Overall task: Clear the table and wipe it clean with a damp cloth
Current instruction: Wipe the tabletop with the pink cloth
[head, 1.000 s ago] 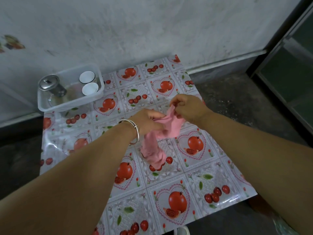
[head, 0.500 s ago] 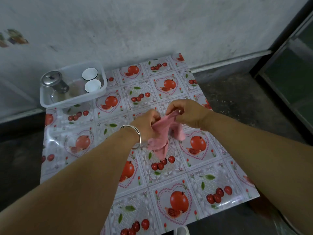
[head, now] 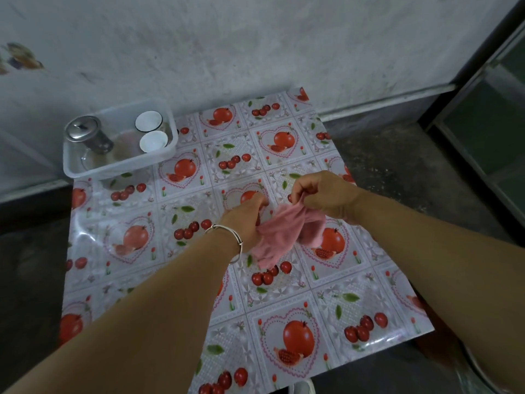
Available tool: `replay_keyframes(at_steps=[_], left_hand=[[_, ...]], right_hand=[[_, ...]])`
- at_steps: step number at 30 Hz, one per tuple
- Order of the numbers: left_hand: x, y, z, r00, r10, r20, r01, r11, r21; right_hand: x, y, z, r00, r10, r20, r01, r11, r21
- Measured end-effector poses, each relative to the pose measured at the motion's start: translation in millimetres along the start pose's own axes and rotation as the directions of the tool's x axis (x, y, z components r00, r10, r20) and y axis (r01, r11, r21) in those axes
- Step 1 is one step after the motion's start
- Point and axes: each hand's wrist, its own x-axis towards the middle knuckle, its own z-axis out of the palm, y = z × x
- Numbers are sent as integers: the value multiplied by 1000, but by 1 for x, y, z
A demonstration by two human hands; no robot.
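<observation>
A pink cloth (head: pixel 279 237) hangs bunched just above the middle of the table (head: pixel 199 223), which wears a glossy pomegranate-print cover. My left hand (head: pixel 244 220), with a silver bangle at the wrist, grips the cloth's left part. My right hand (head: pixel 324 196) pinches its upper right edge. The cloth's loose end droops toward the tabletop below my hands.
A clear plastic tub (head: pixel 119 163) stands at the table's back left corner and overhangs the edge. It holds a steel-lidded glass teapot (head: pixel 88 137) and two white cups (head: pixel 149 122). A grey wall runs behind. Dark floor lies at both sides, a glass door frame (head: pixel 483 109) at right.
Both hands have gathered the cloth upward. Its hanging tail is shorter and more bunched between them than a second ago.
</observation>
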Motion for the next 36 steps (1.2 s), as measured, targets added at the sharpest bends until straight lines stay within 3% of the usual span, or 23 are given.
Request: replay_keyframes(at_steps=[7, 12, 19, 23, 28, 33, 36], left_hand=[[-2, 18, -4, 979, 183, 84, -174, 979, -104], [2, 28, -3, 969, 155, 191, -127, 980, -152], [9, 20, 3, 991, 36, 131, -36, 999, -8], [12, 18, -4, 999, 0, 32, 1, 998, -56], [8, 21, -3, 995, 7, -99, -21, 990, -139], [1, 20, 3, 994, 91, 59, -87, 993, -76], [-1, 23, 7, 990, 121, 76, -118, 992, -41]], right_hand=[[-4, 8, -9, 995, 54, 88, -57, 998, 41], [-6, 12, -12, 993, 49, 105, -55, 997, 62], [-4, 16, -17, 998, 43, -43, -38, 993, 115], [-3, 18, -18, 981, 20, -193, 8, 990, 142], [-1, 15, -16, 966, 30, -258, 35, 970, 242], [4, 19, -10, 944, 134, -301, -19, 934, 357], [4, 20, -5, 946, 134, -296, -19, 932, 363]])
